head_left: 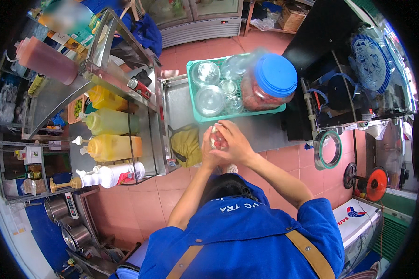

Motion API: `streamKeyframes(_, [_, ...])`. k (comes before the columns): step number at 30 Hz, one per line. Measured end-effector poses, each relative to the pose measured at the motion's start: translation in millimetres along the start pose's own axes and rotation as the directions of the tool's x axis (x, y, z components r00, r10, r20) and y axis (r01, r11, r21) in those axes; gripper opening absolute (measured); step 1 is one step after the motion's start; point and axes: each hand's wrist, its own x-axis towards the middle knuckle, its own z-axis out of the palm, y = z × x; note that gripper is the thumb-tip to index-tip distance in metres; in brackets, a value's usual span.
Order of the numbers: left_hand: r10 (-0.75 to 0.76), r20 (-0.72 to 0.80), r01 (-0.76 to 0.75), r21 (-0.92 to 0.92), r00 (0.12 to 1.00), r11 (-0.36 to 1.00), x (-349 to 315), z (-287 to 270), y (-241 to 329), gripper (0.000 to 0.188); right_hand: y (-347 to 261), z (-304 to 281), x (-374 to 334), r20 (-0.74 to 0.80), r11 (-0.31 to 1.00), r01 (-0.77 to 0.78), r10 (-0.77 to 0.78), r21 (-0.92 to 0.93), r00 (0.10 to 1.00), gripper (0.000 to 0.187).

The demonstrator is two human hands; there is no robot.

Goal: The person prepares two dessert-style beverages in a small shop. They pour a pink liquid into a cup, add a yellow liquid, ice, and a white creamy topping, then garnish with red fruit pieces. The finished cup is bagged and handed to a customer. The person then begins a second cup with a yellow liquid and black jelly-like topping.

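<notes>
Both my hands are wrapped around a small clear container (218,139) with red and whitish pieces in it; its lower part is hidden by my fingers. My left hand (207,152) closes on its left side, and my right hand (235,142) covers its right side and top edge. Just beyond my fingers, on the metal counter, lies a green plastic basket (201,117). Several clear round jars (210,100) stand in the basket. A big clear jar with a blue lid (275,74) and red contents fills the basket's right end.
An olive cloth (186,144) lies on the counter, left of my hands. Farther left, a metal rack holds yellow pump bottles (114,148), a white bottle (121,175) and a dark red can (138,88). To the right, a roll of tape (328,149) hangs beside a black panel.
</notes>
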Motion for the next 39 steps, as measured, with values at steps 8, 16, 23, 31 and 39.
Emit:
streamKeyframes(8, [-0.137, -0.009, 0.126, -0.349, 0.990, 0.929, -2, 14, 0, 0.082, 18, 31, -16, -0.199, 0.995, -0.006, 0.025, 0.095, 0.980, 0.082])
streamKeyframes(16, [-0.124, 0.126, 0.146, -0.183, 0.984, 0.972, -9, 37, 45, 0.056, 14, -6, -45, -0.030, 0.991, 0.092, -0.090, 0.093, 0.996, 0.089])
streamKeyframes(23, [-0.062, 0.538, 0.250, -0.285, 0.841, 0.925, -44, 143, 161, 0.040, -62, -159, -181, -0.032, 0.963, -0.038, 0.048, 0.268, 0.998, 0.093])
streamKeyframes(31, [0.276, 0.928, 0.536, -0.370, 0.249, 0.759, -86, 274, 332, 0.025, -32, -394, -356, -0.736, 0.984, -0.120, 0.179, 0.133, 0.653, 0.028])
streamKeyframes(39, [0.273, 0.599, 0.109, -0.523, 0.753, 0.845, -39, 544, 457, 0.028, 148, -576, -444, -0.916, 0.845, -0.496, 0.340, 0.199, 0.212, 0.011])
